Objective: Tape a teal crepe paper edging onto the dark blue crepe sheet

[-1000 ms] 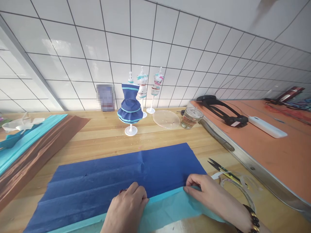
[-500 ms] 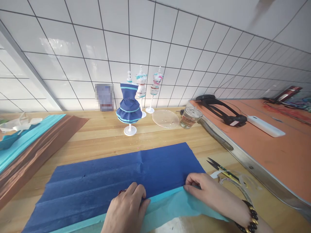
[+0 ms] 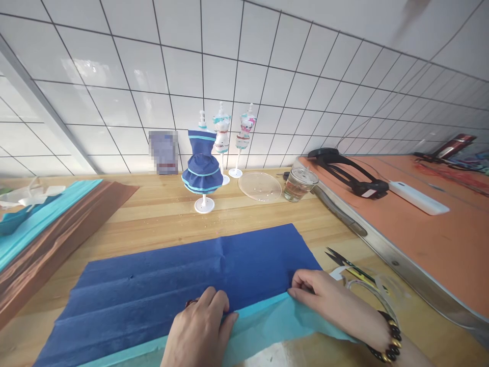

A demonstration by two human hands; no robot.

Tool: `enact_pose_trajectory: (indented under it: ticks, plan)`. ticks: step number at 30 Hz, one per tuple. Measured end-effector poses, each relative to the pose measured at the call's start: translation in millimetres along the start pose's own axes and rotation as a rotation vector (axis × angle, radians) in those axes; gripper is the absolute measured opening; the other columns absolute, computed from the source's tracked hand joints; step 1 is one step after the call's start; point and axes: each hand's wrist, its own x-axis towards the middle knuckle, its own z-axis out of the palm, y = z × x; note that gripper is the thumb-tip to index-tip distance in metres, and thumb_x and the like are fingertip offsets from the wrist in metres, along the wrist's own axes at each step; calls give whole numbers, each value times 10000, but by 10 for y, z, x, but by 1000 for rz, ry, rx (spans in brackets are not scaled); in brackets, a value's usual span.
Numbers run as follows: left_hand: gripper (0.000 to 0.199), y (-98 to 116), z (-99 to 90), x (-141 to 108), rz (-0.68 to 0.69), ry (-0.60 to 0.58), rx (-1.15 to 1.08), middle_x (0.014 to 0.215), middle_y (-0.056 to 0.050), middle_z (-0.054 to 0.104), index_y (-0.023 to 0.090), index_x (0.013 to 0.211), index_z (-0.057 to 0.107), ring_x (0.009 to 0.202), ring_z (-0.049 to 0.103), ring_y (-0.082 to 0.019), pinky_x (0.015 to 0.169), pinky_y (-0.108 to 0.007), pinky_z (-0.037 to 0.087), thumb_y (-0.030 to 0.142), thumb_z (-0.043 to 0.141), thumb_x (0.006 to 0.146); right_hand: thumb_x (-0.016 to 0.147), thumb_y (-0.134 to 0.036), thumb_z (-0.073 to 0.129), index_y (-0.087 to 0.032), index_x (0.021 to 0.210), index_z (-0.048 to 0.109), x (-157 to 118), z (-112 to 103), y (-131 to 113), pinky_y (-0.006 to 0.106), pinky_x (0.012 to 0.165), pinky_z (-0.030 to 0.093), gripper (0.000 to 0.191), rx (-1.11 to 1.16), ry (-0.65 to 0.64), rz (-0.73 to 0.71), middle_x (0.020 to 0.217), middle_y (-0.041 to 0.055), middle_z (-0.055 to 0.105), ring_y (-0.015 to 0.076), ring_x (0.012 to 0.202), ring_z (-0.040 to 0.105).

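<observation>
In the head view, the translucent turquoise sheet (image 3: pixel 267 321) is pinched at its folded edge by the right hand (image 3: pixel 315 293); the dark-blue creased sheet (image 3: pixel 153 285) lying above it on the table is pressed by the left hand (image 3: pixel 202 323), whose grip cannot be told.

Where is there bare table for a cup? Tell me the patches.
Mostly bare wood runs between the blue sheet and the blue dress, and left from there to the brown sheet. It is crowded beside the right hand, by the scissors, and along the back, by the glass and clear disc.
</observation>
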Motion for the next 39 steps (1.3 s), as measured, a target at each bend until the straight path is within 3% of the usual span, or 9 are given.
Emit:
enact_pose_trajectory:
  ticks: [16, 23, 26, 30, 34, 39]
  plan:
    - [46, 8, 32, -28, 43, 54, 21, 826, 11, 583, 228, 843, 558, 760, 604, -184, 634, -274, 441, 265, 535, 830, 818, -348, 477, -204, 681, 522, -12, -20, -12, 229, 566, 311, 203, 0, 3, 22, 664, -18, 580, 151, 641, 513]
    - [61, 17, 290, -50, 234, 240, 338, 786, -20, 581, 233, 845, 596, 622, 603, -174, 543, -258, 485, 244, 538, 827, 792, -327, 510, -198, 673, 535, 0, -31, -30, 220, 528, 307, 178, 3, 36, 9, 659, -11, 575, 143, 620, 505]
    - [225, 56, 425, -25, 363, 275, 396, 780, -11, 570, 299, 996, 598, 624, 599, -178, 538, -258, 503, 220, 584, 786, 779, -306, 525, -193, 680, 553, 9, -21, -13, 216, 526, 315, 153, 15, 35, -1, 648, -10, 573, 140, 614, 508]
    - [397, 110, 473, 16, 402, 224, 371, 810, -24, 565, 348, 1140, 551, 721, 604, -211, 589, -284, 531, 308, 649, 757, 771, -292, 537, -188, 695, 575, 25, -20, 36, 210, 517, 321, 135, 41, 38, -25, 628, -15, 560, 135, 607, 505]
    - [489, 174, 400, 28, 372, 132, 347, 880, -48, 582, 353, 1207, 521, 743, 604, -226, 615, -318, 533, 398, 665, 742, 769, -274, 533, -189, 706, 588, 38, -42, 89, 205, 497, 312, 119, 67, 38, -42, 612, -27, 545, 126, 585, 498]
    - [570, 294, 313, 50, 363, 114, 338, 914, -68, 583, 344, 1226, 516, 808, 598, -243, 638, -294, 501, 488, 677, 699, 770, -288, 539, -196, 727, 598, 8, -69, 136, 207, 500, 320, 117, 86, 61, -59, 628, -25, 558, 132, 602, 515]
